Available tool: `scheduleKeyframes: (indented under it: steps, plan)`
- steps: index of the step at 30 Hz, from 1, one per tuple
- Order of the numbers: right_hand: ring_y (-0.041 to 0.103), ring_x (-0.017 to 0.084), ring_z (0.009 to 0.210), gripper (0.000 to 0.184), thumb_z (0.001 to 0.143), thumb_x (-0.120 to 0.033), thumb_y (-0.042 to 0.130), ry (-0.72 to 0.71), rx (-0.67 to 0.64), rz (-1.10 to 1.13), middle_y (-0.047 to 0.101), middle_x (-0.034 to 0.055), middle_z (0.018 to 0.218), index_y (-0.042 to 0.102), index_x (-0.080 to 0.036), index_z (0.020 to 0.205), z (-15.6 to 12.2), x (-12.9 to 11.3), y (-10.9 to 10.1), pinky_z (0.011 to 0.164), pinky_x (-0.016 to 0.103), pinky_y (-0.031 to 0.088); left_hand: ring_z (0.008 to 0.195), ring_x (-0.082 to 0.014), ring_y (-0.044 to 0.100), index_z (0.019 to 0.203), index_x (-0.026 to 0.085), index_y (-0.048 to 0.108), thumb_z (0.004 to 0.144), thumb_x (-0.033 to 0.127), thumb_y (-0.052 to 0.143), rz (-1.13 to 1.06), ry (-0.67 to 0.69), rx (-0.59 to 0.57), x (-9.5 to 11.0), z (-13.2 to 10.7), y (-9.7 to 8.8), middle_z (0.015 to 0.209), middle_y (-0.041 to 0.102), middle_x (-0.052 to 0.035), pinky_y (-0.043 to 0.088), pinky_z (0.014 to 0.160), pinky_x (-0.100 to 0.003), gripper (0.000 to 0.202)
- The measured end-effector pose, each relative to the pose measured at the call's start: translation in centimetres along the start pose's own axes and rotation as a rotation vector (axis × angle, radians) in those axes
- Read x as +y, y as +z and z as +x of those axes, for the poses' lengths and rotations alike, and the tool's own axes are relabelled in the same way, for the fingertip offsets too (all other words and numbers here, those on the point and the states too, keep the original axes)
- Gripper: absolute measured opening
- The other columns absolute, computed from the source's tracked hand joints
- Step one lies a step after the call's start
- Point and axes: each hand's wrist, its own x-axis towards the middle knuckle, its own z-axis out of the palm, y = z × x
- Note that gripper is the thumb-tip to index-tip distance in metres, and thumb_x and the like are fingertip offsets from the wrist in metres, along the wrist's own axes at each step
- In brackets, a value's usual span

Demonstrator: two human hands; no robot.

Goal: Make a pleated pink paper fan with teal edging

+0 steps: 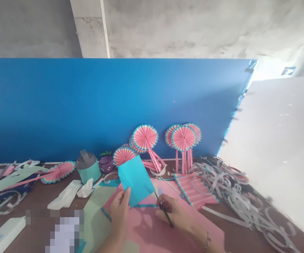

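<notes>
My left hand (120,207) is closed on the lower left edge of a bright blue sheet of paper (136,179), thumb on the front, holding it up at a tilt. My right hand (173,212) is closed round a slim dark tool that looks like scissors (165,212). The tool's thin tip meets the right edge of the blue paper; its handles are partly hidden by my fingers. Below both hands lie a large pink sheet (152,228) and a pale green sheet (96,211). A blue strip (146,205) lies just under the held paper.
Round pink pleated fans (184,137) with blue rims lean against a blue partition (115,98). A pleated pink sheet (196,189) and tangled white strips (233,193) lie at right. A teal cup (88,168), a purple pot (106,164) and crumpled tissue (85,188) stand or lie left.
</notes>
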Motion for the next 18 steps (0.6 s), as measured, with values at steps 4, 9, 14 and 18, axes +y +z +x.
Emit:
scheduleKeyframes:
  steps: [4, 9, 14, 18]
  plan:
    - [0.034, 0.007, 0.046, 0.027, 0.067, -0.037, 0.069, -0.003, 0.017, 0.010, 0.039, -0.0093, 0.051, 0.052, -0.020, 0.079, 0.10, 0.38, 0.30, 0.043, 0.019, 0.023, 0.047, -0.0080, 0.031, 0.057, 0.019, 0.044, 0.059, 0.063, 0.068, -0.033, -0.049, -0.022, 0.32, -0.36, 0.14, 0.050, 0.033, 0.0080, 0.028, 0.043, -0.019, 0.051]
    - [0.035, 0.007, 0.046, 0.028, 0.067, -0.039, 0.069, -0.003, 0.037, 0.009, 0.039, -0.0090, 0.052, 0.052, -0.020, 0.079, -0.03, -0.18, 0.49, 0.042, 0.019, 0.023, 0.048, -0.0076, 0.029, 0.057, 0.019, 0.043, 0.062, 0.062, 0.067, -0.026, -0.040, -0.038, 0.29, -0.49, 0.20, 0.051, 0.032, 0.0080, 0.027, 0.043, -0.019, 0.050]
    - [0.036, 0.007, 0.045, 0.029, 0.067, -0.039, 0.069, 0.007, 0.037, 0.008, 0.041, -0.0087, 0.052, 0.052, -0.020, 0.080, -0.02, -0.16, 0.45, 0.042, 0.020, 0.023, 0.047, -0.0078, 0.030, 0.056, 0.020, 0.040, 0.064, 0.062, 0.066, 0.001, -0.026, -0.051, -0.15, -0.21, 0.00, 0.051, 0.031, 0.0079, 0.027, 0.043, -0.020, 0.050]
    - [0.034, 0.007, 0.043, 0.027, 0.067, -0.038, 0.069, 0.009, 0.031, 0.033, 0.040, -0.0097, 0.050, 0.052, -0.020, 0.080, 0.20, 0.45, 0.46, 0.041, 0.020, 0.022, 0.046, -0.0082, 0.030, 0.056, 0.020, 0.041, 0.062, 0.064, 0.066, -0.004, -0.028, -0.063, -0.28, -0.09, -0.08, 0.051, 0.031, 0.0079, 0.027, 0.044, -0.020, 0.051]
